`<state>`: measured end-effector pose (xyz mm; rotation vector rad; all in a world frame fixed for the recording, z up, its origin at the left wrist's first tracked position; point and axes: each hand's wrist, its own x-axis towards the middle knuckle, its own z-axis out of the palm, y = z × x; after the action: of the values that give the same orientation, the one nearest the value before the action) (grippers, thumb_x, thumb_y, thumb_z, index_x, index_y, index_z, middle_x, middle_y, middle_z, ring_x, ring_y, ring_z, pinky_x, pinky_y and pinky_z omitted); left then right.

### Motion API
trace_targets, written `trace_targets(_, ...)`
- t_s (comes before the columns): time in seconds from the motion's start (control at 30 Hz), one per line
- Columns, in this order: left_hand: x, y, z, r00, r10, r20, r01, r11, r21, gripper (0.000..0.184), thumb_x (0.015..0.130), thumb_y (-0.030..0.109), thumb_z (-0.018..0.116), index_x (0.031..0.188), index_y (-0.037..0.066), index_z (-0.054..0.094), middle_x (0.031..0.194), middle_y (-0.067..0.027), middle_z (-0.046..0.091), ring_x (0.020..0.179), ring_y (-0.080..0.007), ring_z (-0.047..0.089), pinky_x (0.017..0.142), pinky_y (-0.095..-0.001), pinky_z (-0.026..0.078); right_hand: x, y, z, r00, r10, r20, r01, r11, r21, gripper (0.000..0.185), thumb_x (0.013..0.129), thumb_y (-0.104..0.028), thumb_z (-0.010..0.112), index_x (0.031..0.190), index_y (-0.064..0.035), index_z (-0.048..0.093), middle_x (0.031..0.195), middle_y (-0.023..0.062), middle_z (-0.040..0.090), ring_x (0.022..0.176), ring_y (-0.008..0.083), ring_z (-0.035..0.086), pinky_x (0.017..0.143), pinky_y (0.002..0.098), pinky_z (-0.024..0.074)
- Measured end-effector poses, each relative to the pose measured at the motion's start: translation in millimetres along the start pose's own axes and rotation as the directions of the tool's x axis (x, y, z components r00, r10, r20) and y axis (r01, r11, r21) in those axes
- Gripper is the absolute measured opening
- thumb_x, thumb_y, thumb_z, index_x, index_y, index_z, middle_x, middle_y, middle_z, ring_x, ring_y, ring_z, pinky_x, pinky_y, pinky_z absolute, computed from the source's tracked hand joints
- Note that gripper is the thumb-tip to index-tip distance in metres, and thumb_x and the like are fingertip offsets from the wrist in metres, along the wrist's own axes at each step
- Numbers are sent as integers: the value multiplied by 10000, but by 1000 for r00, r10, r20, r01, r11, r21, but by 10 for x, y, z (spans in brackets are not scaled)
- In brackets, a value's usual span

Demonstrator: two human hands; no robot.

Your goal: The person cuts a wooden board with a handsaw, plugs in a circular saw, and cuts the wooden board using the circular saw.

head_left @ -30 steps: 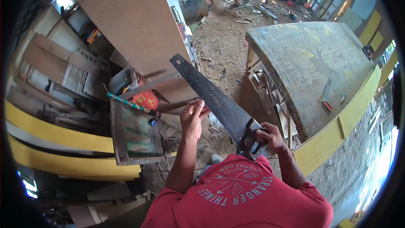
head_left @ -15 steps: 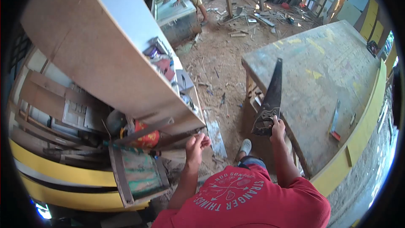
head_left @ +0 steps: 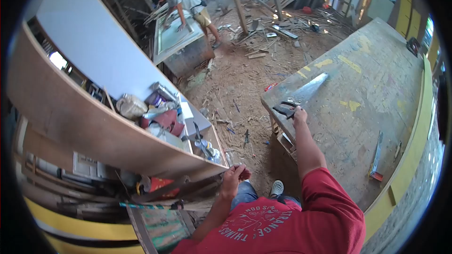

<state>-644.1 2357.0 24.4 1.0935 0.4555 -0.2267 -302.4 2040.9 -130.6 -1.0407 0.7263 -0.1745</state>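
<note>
A handsaw (head_left: 308, 90) with a dark handle and a shiny blade lies almost flat over the near left part of the worktable (head_left: 348, 127). My right hand (head_left: 299, 115) is closed round its handle. I cannot tell whether the blade touches the tabletop. Beside the lower corner of a long wooden panel (head_left: 141, 138), my left hand (head_left: 232, 178) has its fingers curled. Something dark red shows at its fingertips, too small to name.
A tape-handled square (head_left: 376, 157) rests on the worktable's right side. Cans and cloths (head_left: 165, 113) crowd the shelf at left. Pliers (head_left: 246, 136) and wood scraps lie on the dirt floor. Farther off, a person (head_left: 186, 7) bends over a framed panel (head_left: 176, 35).
My right hand has swung the saw from upright at the table's edge to lying over the tabletop. My left hand has moved slightly down and right; the view has turned left.
</note>
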Motion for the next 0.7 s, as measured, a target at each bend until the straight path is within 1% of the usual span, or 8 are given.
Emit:
trace_targets(0.1,275,141,-50,998,-52,44,51,998,26,184,1078,219,667,1070,35,675,957,-111,769,857,-203,759,843,-355,626,145,179,206,997,21,76,-18,999,-32,326,1033,-138,622,1335,-17,633,1086,149,749,975,274,739,816,424,612)
trace_targets(0.13,394,180,-92,995,-72,69,70,997,33,183,1079,217,663,1070,35,676,955,-112,770,857,-204,759,843,-355,625,29,100,224,976,-185,111,215,872,-440,372,1000,-125,633,1358,-23,640,1159,181,748,1056,309,731,888,432,602)
trace_targets(0.17,466,176,-154,991,-103,89,99,994,42,182,1079,216,659,1071,35,676,952,-114,771,858,-205,759,843,-355,625,-133,69,159,919,-328,218,371,537,-758,421,967,-113,644,1380,-29,647,1231,212,747,1136,344,722,961,441,591)
trace_targets(0.27,930,261,-226,984,-147,101,137,985,102,171,1086,212,639,1058,51,689,928,-104,772,834,-207,764,816,-359,639,-312,383,-215,796,-540,274,442,210,-872,422,949,-132,653,1359,-40,686,1274,232,742,1195,383,709,1043,436,549)
trace_targets(0.37,1228,371,-156,965,-212,155,189,971,148,156,1075,211,655,1032,71,709,912,-93,775,817,-210,775,785,-370,654,-1111,-123,-649,946,-145,289,320,281,-905,402,983,-151,634,1372,-66,689,1202,238,760,1146,400,721,994,464,567)
trace_targets(0.47,1602,359,-179,929,-282,238,240,952,192,143,1068,210,664,1036,79,711,909,-88,777,802,-209,779,750,-358,660,-1690,-200,-1220,927,-269,260,364,490,-792,352,995,-172,653,1320,-59,725,1129,217,779,1067,379,744,972,450,577)
trace_targets(0.57,1883,290,-99,893,-330,307,263,935,239,134,1059,206,671,1039,80,713,914,-86,782,784,-213,782,720,-353,665,-2335,-363,-1621,971,-225,80,199,577,-792,343,1026,-164,660,1337,-26,710,1107,179,790,1023,281,755,935,397,592)
trace_targets(0.7,2164,113,94,822,-416,389,277,888,366,128,1055,203,671,1039,81,706,920,-86,778,796,-210,778,712,-346,662,-3247,-588,-2053,963,-224,-148,122,857,-500,305,1057,-123,644,1314,32,701,1080,127,787,997,174,739,899,319,592)
